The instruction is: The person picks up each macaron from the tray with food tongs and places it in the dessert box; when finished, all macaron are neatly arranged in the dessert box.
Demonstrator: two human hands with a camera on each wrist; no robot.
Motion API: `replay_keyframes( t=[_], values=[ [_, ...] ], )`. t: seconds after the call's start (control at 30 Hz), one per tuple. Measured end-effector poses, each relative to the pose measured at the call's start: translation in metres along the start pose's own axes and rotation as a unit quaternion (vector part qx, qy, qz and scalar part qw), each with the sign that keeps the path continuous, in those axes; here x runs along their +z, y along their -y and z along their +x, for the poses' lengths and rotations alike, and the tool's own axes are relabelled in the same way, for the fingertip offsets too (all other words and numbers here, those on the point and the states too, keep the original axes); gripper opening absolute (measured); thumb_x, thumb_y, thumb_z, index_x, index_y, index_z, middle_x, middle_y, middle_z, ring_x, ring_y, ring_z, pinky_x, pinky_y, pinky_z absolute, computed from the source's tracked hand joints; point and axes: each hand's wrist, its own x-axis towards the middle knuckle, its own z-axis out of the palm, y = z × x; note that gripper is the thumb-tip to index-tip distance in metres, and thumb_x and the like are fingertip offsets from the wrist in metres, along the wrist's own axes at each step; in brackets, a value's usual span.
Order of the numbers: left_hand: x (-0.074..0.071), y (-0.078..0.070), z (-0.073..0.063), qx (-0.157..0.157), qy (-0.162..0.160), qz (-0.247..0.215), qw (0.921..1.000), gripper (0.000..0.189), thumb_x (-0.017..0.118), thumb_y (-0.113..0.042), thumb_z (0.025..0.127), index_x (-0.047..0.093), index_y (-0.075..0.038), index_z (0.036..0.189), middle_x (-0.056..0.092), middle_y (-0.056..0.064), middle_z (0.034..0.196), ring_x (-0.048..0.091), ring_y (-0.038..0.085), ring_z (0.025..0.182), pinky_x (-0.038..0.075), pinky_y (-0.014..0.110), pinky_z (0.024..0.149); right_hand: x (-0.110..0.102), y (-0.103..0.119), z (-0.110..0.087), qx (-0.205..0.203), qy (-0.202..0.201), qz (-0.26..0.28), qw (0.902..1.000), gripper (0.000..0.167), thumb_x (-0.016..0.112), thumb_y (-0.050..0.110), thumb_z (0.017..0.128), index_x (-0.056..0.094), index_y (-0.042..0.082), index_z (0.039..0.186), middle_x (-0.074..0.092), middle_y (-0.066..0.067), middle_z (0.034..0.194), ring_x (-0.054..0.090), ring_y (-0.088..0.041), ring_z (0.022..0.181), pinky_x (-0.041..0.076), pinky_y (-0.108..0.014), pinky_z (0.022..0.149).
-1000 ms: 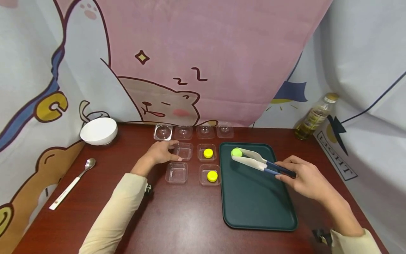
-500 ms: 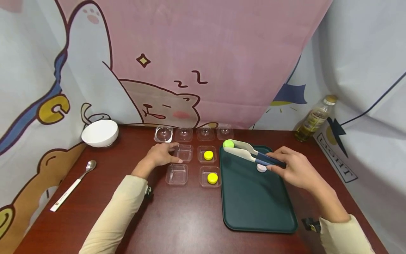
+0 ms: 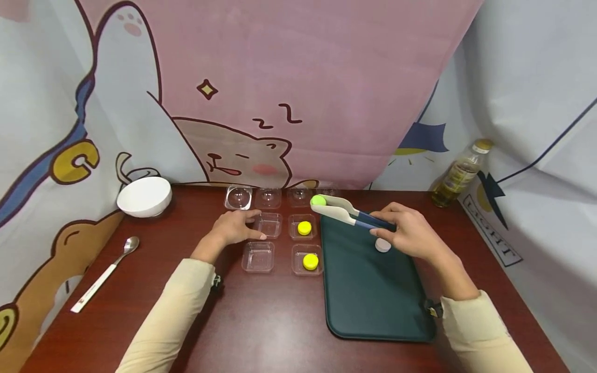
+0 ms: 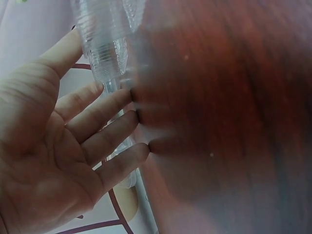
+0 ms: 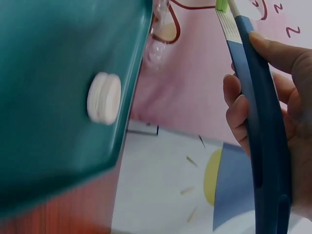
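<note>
My right hand (image 3: 409,232) grips the blue handles of a pair of tongs (image 3: 363,221), whose pale tips pinch a green macaron (image 3: 318,200) above the tray's far left corner. A pale macaron (image 5: 104,98) lies on the dark green tray (image 3: 368,295). With straight, spread fingers, my left hand (image 3: 226,229) touches the left side of a clear plastic box (image 3: 270,226); its fingertips meet the tabletop in the left wrist view. Yellow macarons sit in two other boxes, the far one (image 3: 295,236) and the near one (image 3: 299,268). Another clear box (image 3: 258,257) is near left.
Several clear domed lids (image 3: 268,198) line the table's back edge. At the left are a white bowl (image 3: 145,198) and a spoon (image 3: 103,276) with a white handle. An oil bottle (image 3: 459,176) stands at the back right, against the cloth backdrop (image 3: 326,93).
My right hand has carried the green macaron in the tongs up and leftward, off the tray's middle to its far left corner. The pale macaron came into sight. My left hand stays put.
</note>
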Motion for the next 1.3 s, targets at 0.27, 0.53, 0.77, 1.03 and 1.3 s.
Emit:
replay_keyframes(
  t=[0.27,0.53,0.77,1.03,1.3],
  values=[
    [0.000,0.001,0.000,-0.002,0.003,-0.003,1.0000,0.084,0.081,-0.058,0.078,0.050,-0.029,0.151,0.068,0.001,0.135,0.047,0.038,0.142,0.043,0.057,0.109,0.018,0.017,0.028,-0.017,0.021,0.020,0.9994,0.037,0.078,0.027,0.090,0.074,0.011,0.123,0.069,-0.003,0.104,0.064,-0.019,0.087,0.050,-0.034,0.072],
    [0.001,0.001,-0.003,-0.011,0.004,-0.011,0.9999,0.084,0.079,-0.058,0.079,0.047,-0.030,0.152,0.066,0.000,0.138,0.046,0.038,0.143,0.043,0.059,0.108,0.031,0.032,0.053,-0.029,0.043,0.019,0.9985,0.038,0.078,0.028,0.090,0.074,0.011,0.123,0.068,-0.003,0.105,0.058,-0.016,0.082,0.047,-0.030,0.067],
    [0.001,0.001,-0.004,-0.016,0.002,-0.017,0.9997,0.083,0.079,-0.058,0.079,0.048,-0.030,0.151,0.066,-0.001,0.138,0.047,0.038,0.142,0.044,0.058,0.107,0.045,0.042,0.069,-0.042,0.069,0.011,0.9966,0.041,0.077,0.029,0.091,0.072,0.009,0.126,0.068,-0.007,0.105,0.055,-0.013,0.078,0.045,-0.029,0.064],
    [0.002,0.002,-0.004,-0.024,-0.010,-0.020,0.9995,0.083,0.080,-0.060,0.078,0.051,-0.030,0.149,0.068,-0.002,0.135,0.050,0.037,0.141,0.045,0.057,0.104,0.057,0.054,0.073,-0.051,0.098,0.007,0.9938,0.041,0.076,0.030,0.091,0.072,0.007,0.125,0.069,-0.010,0.109,0.058,-0.016,0.082,0.048,-0.030,0.067],
    [0.005,0.001,-0.005,-0.025,-0.017,-0.023,0.9993,0.083,0.080,-0.059,0.078,0.051,-0.030,0.149,0.067,-0.003,0.136,0.051,0.036,0.139,0.047,0.057,0.101,0.070,0.058,0.074,-0.069,0.111,0.001,0.9915,0.041,0.077,0.028,0.090,0.073,0.006,0.124,0.068,-0.010,0.109,0.056,-0.012,0.078,0.049,-0.028,0.066]
  ],
)
